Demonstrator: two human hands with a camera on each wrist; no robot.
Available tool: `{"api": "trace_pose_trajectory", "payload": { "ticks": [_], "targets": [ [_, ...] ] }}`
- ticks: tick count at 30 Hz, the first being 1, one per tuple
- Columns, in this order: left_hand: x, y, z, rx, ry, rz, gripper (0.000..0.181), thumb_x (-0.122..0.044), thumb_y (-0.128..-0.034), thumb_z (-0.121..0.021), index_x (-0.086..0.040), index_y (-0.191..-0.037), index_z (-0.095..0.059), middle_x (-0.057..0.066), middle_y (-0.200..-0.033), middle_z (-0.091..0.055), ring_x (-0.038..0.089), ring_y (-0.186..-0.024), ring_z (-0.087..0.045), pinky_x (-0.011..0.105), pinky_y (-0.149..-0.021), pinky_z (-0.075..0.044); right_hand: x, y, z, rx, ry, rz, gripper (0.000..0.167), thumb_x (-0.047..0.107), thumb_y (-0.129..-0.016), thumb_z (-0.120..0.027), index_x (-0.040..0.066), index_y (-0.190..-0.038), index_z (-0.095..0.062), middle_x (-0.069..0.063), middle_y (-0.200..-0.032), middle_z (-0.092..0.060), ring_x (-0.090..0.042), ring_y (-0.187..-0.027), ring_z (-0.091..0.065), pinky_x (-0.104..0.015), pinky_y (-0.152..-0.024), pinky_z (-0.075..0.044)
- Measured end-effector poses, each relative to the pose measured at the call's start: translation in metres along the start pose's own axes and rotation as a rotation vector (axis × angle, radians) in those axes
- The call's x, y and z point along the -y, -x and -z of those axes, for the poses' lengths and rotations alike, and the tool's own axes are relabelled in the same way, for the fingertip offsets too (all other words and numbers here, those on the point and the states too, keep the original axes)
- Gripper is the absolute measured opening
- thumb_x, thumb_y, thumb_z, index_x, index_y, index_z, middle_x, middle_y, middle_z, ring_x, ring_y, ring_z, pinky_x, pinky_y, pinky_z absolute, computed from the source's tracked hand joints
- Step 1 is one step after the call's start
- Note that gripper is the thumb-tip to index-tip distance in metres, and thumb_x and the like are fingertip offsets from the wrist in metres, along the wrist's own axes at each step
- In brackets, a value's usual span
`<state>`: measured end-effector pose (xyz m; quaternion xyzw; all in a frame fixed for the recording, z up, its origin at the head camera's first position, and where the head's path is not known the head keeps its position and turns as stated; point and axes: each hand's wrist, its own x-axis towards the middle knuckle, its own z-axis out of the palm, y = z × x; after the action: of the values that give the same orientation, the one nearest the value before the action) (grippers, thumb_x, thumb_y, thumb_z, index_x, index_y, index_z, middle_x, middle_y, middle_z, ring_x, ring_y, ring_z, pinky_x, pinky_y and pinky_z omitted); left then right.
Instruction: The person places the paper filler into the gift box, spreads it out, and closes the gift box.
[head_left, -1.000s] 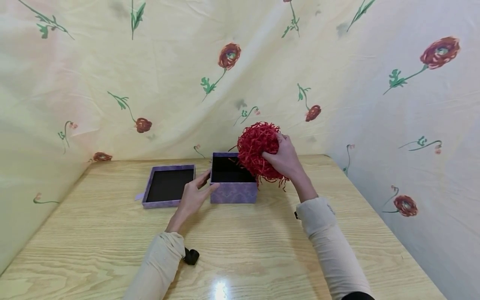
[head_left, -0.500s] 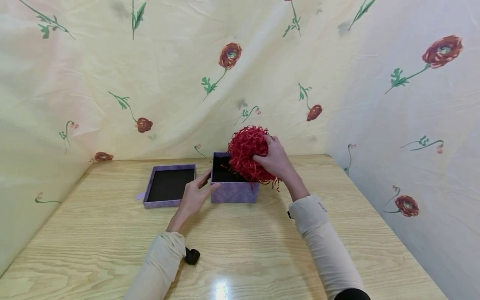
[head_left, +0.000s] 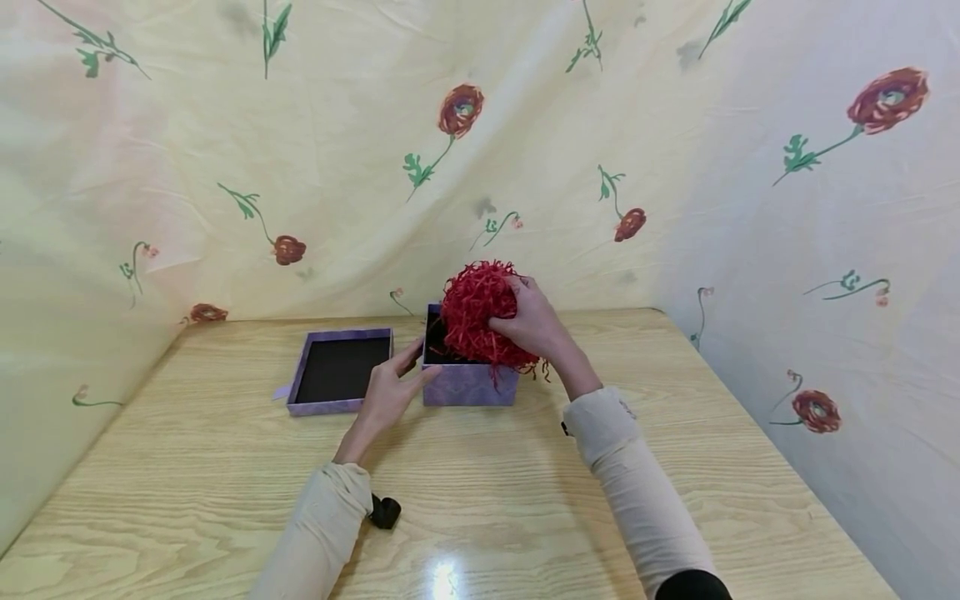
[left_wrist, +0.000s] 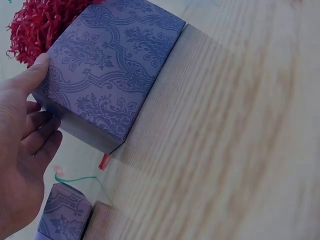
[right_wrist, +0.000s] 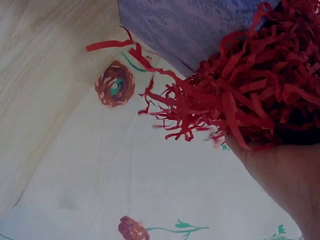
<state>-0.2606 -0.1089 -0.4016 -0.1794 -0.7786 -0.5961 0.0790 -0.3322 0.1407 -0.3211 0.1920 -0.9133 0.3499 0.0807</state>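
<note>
A purple patterned box with a black inside stands uncovered near the back of the table. My right hand grips a large bundle of red shredded paper over the box's opening, and a few strands hang past its front right edge. At the box's left side is my left hand, its thumb at the front corner and its fingers along the side. In the left wrist view the thumb of that hand touches the box. The right wrist view shows red strands spilling around the right hand.
Left of the box lies a shallow purple lid, its black inside facing up, with a small ribbon tab. A floral cloth hangs behind and beside the wooden table. One red strand shows beyond the box.
My right hand has moved left and slightly down with the red paper, from the box's right side to over its opening. The left hand and the box have stayed nearly still.
</note>
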Motion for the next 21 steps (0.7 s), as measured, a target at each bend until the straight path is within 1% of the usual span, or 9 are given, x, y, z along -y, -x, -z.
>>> {"api": "trace_pose_trajectory", "payload": {
  "ticks": [4,10,14,21],
  "targets": [
    [0.0,-0.001,-0.001,0.003,-0.006,-0.003,0.061,-0.011,-0.101,-0.07,0.005,-0.154,-0.043,0.027,-0.151,-0.046,0.043,-0.138,-0.047,0.058,-0.109,-0.043,0.001,-0.001,-0.004,0.018,0.014,0.003,0.073,0.012,-0.09,-0.075,-0.005,-0.153,-0.042,-0.028,-0.149,-0.041,-0.04,-0.138,-0.042,-0.052,-0.114,-0.038],
    [0.001,-0.001,-0.001,-0.005,-0.019,-0.005,0.062,-0.012,-0.1009,-0.07,0.005,-0.154,-0.043,0.027,-0.151,-0.047,0.043,-0.137,-0.048,0.057,-0.108,-0.043,0.001,-0.001,-0.012,0.035,0.016,-0.012,0.07,0.015,-0.093,-0.077,-0.001,-0.152,-0.044,-0.025,-0.147,-0.043,-0.039,-0.131,-0.049,-0.053,-0.11,-0.043],
    [0.002,-0.001,0.0,-0.008,-0.018,-0.006,0.062,-0.012,-0.1008,-0.07,0.005,-0.154,-0.043,0.027,-0.151,-0.047,0.043,-0.137,-0.048,0.058,-0.108,-0.044,0.002,-0.001,-0.014,0.038,0.014,-0.009,0.069,0.017,-0.092,-0.077,-0.001,-0.151,-0.045,-0.025,-0.145,-0.044,-0.039,-0.128,-0.051,-0.054,-0.108,-0.045],
    [0.001,-0.001,-0.001,-0.005,-0.007,-0.008,0.061,-0.011,-0.1008,-0.07,0.006,-0.153,-0.043,0.027,-0.151,-0.046,0.043,-0.138,-0.048,0.058,-0.108,-0.044,0.003,-0.001,-0.018,0.056,0.029,-0.009,0.072,0.021,-0.094,-0.078,-0.001,-0.153,-0.043,-0.025,-0.148,-0.043,-0.04,-0.131,-0.049,-0.055,-0.11,-0.043]
  ]
}}
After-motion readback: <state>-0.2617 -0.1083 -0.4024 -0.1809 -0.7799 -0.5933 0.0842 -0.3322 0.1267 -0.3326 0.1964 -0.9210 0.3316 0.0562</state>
